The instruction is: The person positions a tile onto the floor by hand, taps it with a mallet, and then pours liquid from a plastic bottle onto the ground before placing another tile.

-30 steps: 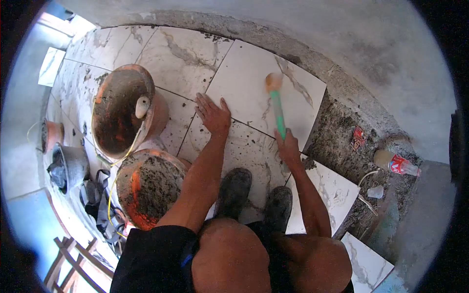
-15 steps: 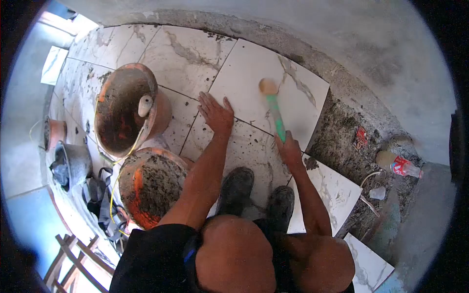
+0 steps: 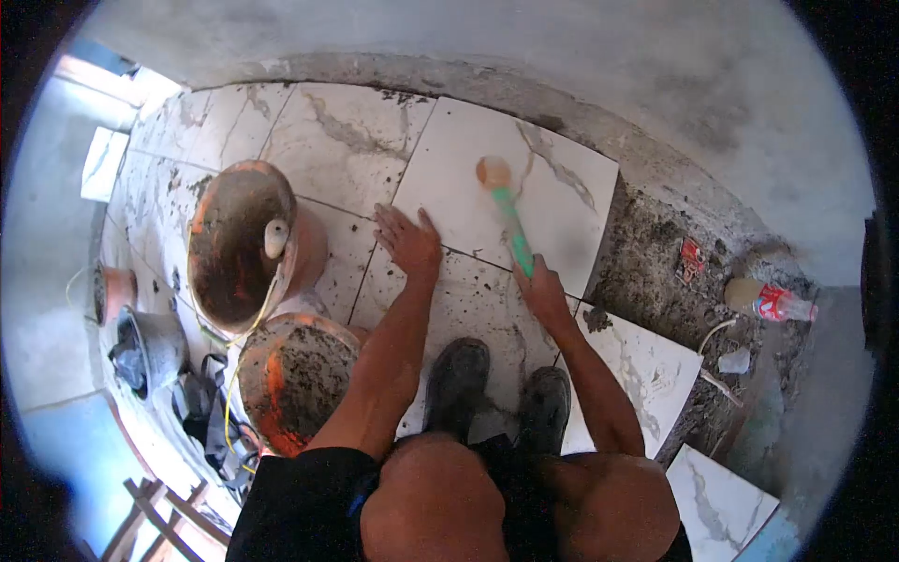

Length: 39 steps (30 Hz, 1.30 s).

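Note:
A mallet (image 3: pixel 510 218) with a green handle and a tan, motion-blurred head is gripped near the handle's end by my right hand (image 3: pixel 543 288). Its head overlaps the middle of a white, grey-veined floor tile (image 3: pixel 562 220) beside the wall. My left hand (image 3: pixel 409 242) lies flat with fingers spread, at the joint by that tile's left corner. Beneath my left forearm are dirt-specked tiles (image 3: pixel 459 300), and my dark boots (image 3: pixel 456 384) stand on them.
Left of me are a large bucket (image 3: pixel 309 248) with a cord over it and a mortar-filled tub (image 3: pixel 300 375). Farther left stands a grey bucket (image 3: pixel 164 342). On the right, rough mortar (image 3: pixel 646 248) holds a bottle (image 3: pixel 773 302) and a red wrapper (image 3: pixel 691 259). Another tile (image 3: pixel 721 501) lies lower right.
The view has shifted, so the far tiles sit lower in it. The mallet head has moved slightly over the same tile; my left hand stays in place, and my right hand keeps its grip.

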Motion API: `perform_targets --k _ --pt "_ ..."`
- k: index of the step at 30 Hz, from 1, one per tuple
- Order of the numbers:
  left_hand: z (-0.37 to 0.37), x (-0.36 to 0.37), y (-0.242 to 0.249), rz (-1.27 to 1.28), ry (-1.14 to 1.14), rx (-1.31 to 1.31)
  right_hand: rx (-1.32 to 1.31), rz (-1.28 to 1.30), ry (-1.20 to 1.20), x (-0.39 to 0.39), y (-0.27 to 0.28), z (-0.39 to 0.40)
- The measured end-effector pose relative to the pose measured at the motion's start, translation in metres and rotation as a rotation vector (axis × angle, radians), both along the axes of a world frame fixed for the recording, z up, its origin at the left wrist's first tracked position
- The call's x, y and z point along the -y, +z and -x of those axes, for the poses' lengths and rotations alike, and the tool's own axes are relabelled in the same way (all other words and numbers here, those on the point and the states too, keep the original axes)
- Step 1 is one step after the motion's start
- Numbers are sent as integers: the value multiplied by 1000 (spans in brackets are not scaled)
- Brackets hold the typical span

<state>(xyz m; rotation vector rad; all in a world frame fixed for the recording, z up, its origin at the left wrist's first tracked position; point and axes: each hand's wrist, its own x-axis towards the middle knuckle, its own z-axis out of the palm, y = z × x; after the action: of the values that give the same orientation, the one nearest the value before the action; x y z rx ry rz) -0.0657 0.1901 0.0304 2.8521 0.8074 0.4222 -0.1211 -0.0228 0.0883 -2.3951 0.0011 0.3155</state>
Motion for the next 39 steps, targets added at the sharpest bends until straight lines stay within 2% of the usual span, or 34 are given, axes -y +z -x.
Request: perform_targets --k 2,4,5,6,8,10,14,16,17,18,20,22,24,26,28,30,32,34,36,38,39 --pt "-14 -5 1 -2 23 -31 -42 -20 9 6 0 -7" --pt "-31 -17 -7 -101 -70 25 -4 -242 -29 2 33 1" --pt "-46 -29 -23 -125 -169 133 -1 -239 -39 1 33 1" --pt "-55 -32 -18 -124 -173 131 -13 -282 -74 -1 31 3" --pt "-64 -37 0 -49 -272 -24 -24 -330 -102 -4 16 0" --pt "-64 -35 1 -59 -273 -11 -64 -52 -19 -2 -10 -10" --pt "-63 -40 -9 -83 -293 44 55 -235 -5 0 13 -20" --pt "-63 -40 -6 -61 -288 -2 -9 -203 -145 -9 4 -24" --pt "-63 -42 -11 -111 -307 73 42 -131 -83 -2 -24 -31" --pt "-65 -40 -8 -103 -279 9 92 -58 -23 1 -52 -37" --pt "-63 -37 0 -61 -281 13 79 -325 -89 -1 16 -42" --pt "-62 -36 -4 -95 -253 65 110 -183 -136 -6 8 -38" --pt "-63 -38 -2 -72 -275 0 66 -202 -62 3 -26 -46" --pt "-60 -35 2 -68 -255 18 9 -211 9 1 -31 -42" --pt "-55 -40 6 -55 -252 43 110 -162 -41 1 -8 -38" --pt "-59 -43 11 99 -275 -11 152 -129 -20 -4 -15 -35" --pt "-60 -50 14 93 -199 -64 167 -90 -12 1 -15 -30" --pt "-63 -62 14 61 -81 -16 -38 -138 -23 -5 38 -25" --pt "-66 -67 14 102 -63 -80 -39 -86 -18 -10 16 -11" --pt "-63 -69 -1 -40 -73 153 -65 -31 -7 -10 8 -6" --pt "-59 -65 -3 -35 -64 145 -80 -32 45 -10 10 -8"
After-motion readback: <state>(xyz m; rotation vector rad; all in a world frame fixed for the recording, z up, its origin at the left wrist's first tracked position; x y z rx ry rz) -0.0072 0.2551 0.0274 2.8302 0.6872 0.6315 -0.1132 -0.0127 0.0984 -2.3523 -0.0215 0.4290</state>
